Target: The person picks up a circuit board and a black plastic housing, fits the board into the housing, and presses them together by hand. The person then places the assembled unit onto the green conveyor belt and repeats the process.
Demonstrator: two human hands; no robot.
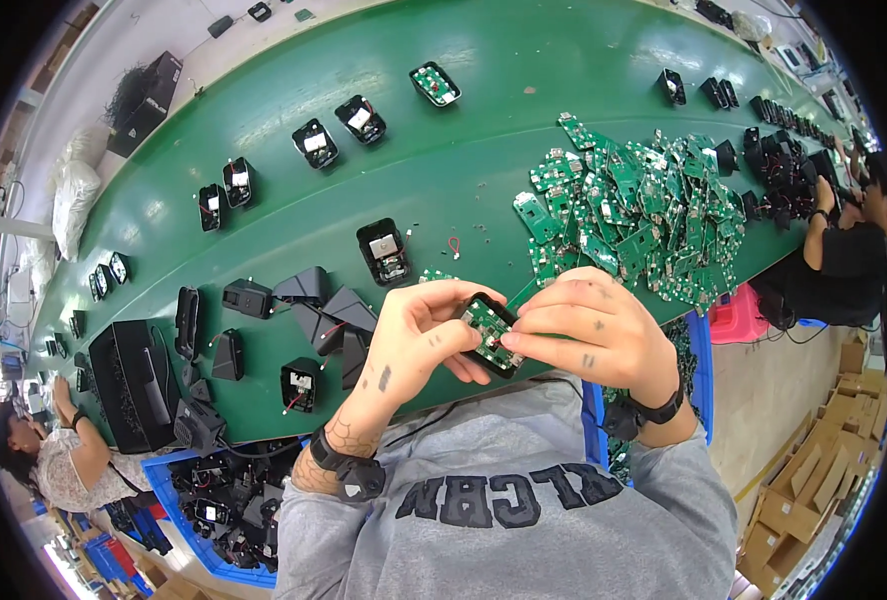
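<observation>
My left hand (416, 338) grips a small black plastic housing (508, 372) by its side, close to my chest. A green circuit board (486, 320) sits in its open face. My right hand (596, 330) is closed, its fingertips pinched together against the board beside a bit of red wire. Those fingers hide whatever they hold. Just beyond my hands, another open black housing (384, 252) with a white part inside stands on the green table (464, 170). A loose red wire (455, 246) lies to its right.
Loose green circuit boards (624, 200) form a large pile at right. Black housings (314, 143) stand across the table; black covers (339, 315) are heaped at left near a black box (129, 385). Blue crates (264, 575) flank me. Co-workers sit at left (49, 450) and right (844, 250).
</observation>
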